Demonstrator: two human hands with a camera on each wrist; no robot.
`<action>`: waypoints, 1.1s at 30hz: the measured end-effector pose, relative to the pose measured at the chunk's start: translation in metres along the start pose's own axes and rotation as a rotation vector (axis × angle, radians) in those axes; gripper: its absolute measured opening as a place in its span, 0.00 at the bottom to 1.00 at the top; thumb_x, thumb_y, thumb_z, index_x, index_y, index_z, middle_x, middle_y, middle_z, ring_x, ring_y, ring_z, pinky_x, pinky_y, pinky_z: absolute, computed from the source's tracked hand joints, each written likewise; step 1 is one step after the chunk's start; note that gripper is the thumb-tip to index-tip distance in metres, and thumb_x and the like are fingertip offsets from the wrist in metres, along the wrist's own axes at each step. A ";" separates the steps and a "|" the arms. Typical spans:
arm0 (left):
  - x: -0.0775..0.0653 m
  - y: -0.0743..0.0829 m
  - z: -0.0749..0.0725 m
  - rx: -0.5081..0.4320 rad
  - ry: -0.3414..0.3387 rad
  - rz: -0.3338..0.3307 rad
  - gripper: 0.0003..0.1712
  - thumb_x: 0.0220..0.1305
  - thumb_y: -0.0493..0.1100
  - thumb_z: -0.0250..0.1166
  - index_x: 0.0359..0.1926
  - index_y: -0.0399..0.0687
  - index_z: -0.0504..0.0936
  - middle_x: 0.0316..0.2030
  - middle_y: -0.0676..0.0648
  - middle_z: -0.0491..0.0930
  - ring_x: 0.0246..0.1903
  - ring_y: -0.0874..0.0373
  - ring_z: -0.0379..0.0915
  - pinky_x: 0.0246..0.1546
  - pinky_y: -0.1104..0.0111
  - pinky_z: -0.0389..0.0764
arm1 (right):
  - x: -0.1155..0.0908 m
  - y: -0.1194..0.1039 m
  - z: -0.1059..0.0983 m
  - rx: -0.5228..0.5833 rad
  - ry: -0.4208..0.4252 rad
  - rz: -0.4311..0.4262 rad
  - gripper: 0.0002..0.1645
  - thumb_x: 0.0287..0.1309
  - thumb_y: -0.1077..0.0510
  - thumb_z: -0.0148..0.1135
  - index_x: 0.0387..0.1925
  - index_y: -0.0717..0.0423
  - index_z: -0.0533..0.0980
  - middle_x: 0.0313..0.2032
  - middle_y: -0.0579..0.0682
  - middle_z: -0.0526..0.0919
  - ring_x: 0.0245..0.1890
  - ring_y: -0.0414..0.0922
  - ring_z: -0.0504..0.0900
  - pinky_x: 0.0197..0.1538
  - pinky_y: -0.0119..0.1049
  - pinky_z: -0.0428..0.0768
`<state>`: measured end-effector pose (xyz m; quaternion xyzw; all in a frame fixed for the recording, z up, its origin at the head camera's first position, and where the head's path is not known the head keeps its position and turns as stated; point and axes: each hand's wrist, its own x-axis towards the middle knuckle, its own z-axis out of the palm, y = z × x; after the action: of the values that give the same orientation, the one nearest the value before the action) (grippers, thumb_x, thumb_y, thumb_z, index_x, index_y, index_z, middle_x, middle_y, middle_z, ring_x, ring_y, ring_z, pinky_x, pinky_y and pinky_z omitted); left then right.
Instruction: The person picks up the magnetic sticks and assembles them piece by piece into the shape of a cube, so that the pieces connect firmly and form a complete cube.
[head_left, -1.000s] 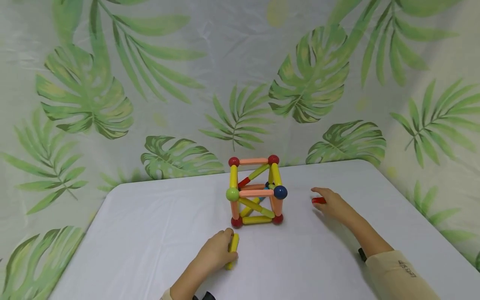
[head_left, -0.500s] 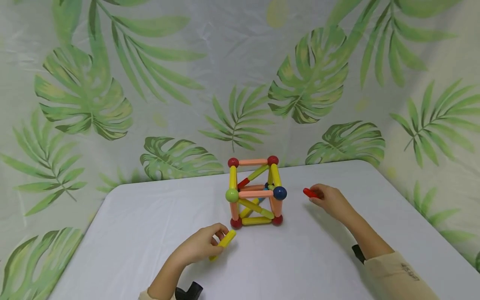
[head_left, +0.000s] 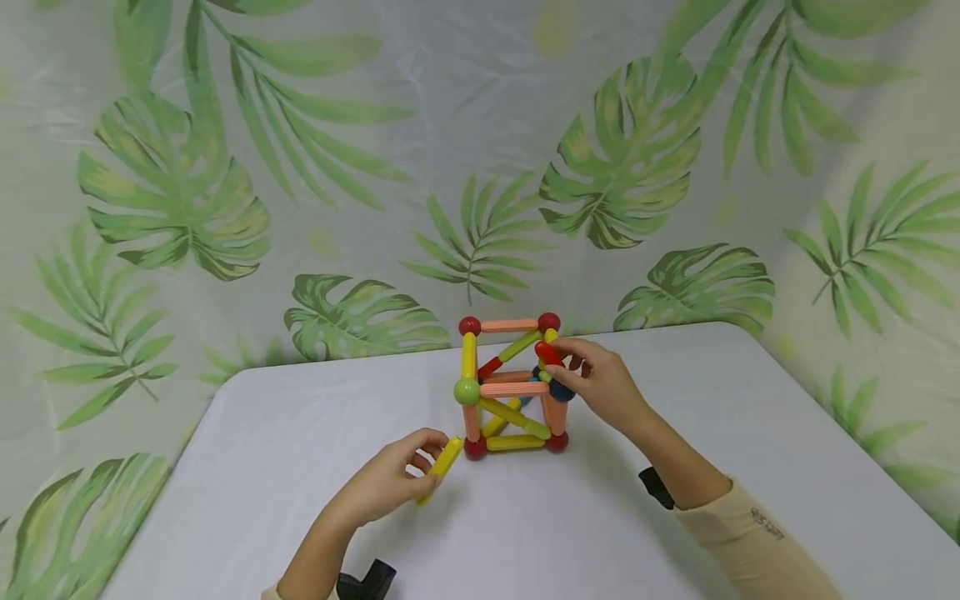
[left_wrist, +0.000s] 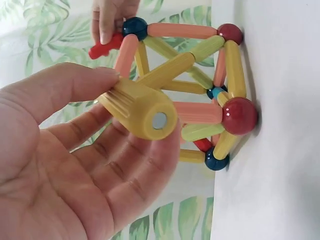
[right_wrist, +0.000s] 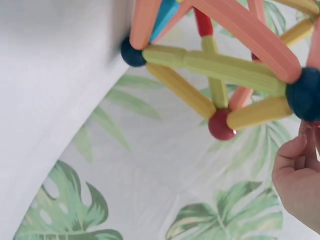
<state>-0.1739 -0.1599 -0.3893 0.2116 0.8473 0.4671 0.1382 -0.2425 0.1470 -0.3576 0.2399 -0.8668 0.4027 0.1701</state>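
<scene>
A cube frame of magnetic rods and balls [head_left: 516, 389] stands on the white table, with red balls at its front lower corners. My left hand [head_left: 386, 483] pinches a yellow magnetic rod [head_left: 444, 462] in front of the frame's left side; a silver magnet tip [left_wrist: 159, 120] shows in the left wrist view. At the frame's upper right front corner, my right hand [head_left: 607, 387] holds a short red rod [head_left: 547, 353] between thumb and fingers. It sits right at the dark blue ball [right_wrist: 304, 94], whose top is partly hidden by the fingers in the head view.
A white cloth covers the table [head_left: 300, 450]. Behind it hangs a leaf-print curtain [head_left: 480, 125]. Diagonal rods [head_left: 512, 415] cross the cube's sides. A black camera mount [head_left: 366, 580] sits on the left wrist, and another black mount [head_left: 656, 487] on the right.
My right hand has carried the red rod leftward to the frame's upper right front corner. My left hand has lifted the yellow rod off the table and shifted left and slightly farther from me.
</scene>
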 end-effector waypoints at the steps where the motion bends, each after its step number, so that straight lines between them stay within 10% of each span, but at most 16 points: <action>1: 0.000 0.003 0.000 -0.008 0.010 0.011 0.22 0.57 0.36 0.61 0.53 0.48 0.70 0.44 0.48 0.72 0.40 0.55 0.70 0.35 0.66 0.75 | 0.000 0.001 0.002 0.002 -0.003 0.006 0.22 0.52 0.58 0.64 0.50 0.57 0.74 0.35 0.48 0.78 0.27 0.43 0.70 0.26 0.32 0.72; 8: 0.004 0.044 -0.003 -0.188 0.153 0.138 0.27 0.58 0.30 0.58 0.58 0.43 0.63 0.46 0.43 0.69 0.42 0.50 0.71 0.39 0.66 0.76 | -0.001 0.002 0.006 0.018 -0.003 0.006 0.22 0.52 0.59 0.64 0.50 0.57 0.73 0.34 0.48 0.78 0.27 0.44 0.68 0.24 0.33 0.69; 15: 0.053 0.054 0.006 -0.523 0.452 0.380 0.33 0.59 0.33 0.59 0.61 0.52 0.54 0.51 0.36 0.64 0.44 0.46 0.72 0.43 0.59 0.75 | -0.002 0.003 0.010 0.031 -0.007 0.001 0.23 0.51 0.58 0.64 0.51 0.56 0.73 0.39 0.49 0.78 0.30 0.44 0.69 0.28 0.36 0.72; 20: 0.085 0.063 0.017 -0.773 0.586 0.408 0.30 0.60 0.30 0.57 0.56 0.50 0.52 0.50 0.35 0.63 0.46 0.44 0.71 0.45 0.59 0.73 | -0.004 0.004 0.016 0.005 0.010 -0.023 0.23 0.51 0.58 0.64 0.51 0.55 0.74 0.40 0.49 0.78 0.35 0.44 0.69 0.31 0.37 0.72; 26: 0.107 0.071 0.030 -0.920 0.602 0.372 0.31 0.61 0.33 0.57 0.58 0.48 0.49 0.51 0.38 0.64 0.48 0.45 0.70 0.45 0.57 0.73 | -0.007 0.003 0.021 0.010 0.027 -0.026 0.24 0.52 0.54 0.64 0.51 0.54 0.74 0.43 0.49 0.78 0.38 0.44 0.69 0.34 0.39 0.73; 33: 0.106 0.082 0.032 -0.854 0.543 0.352 0.31 0.63 0.32 0.54 0.60 0.47 0.49 0.53 0.42 0.64 0.48 0.47 0.69 0.43 0.54 0.74 | -0.008 0.002 0.022 0.003 0.046 -0.023 0.24 0.51 0.52 0.64 0.50 0.53 0.75 0.41 0.48 0.78 0.39 0.44 0.68 0.35 0.39 0.73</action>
<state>-0.2336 -0.0464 -0.3403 0.1469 0.5391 0.8242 -0.0924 -0.2393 0.1333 -0.3758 0.2409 -0.8592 0.4075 0.1944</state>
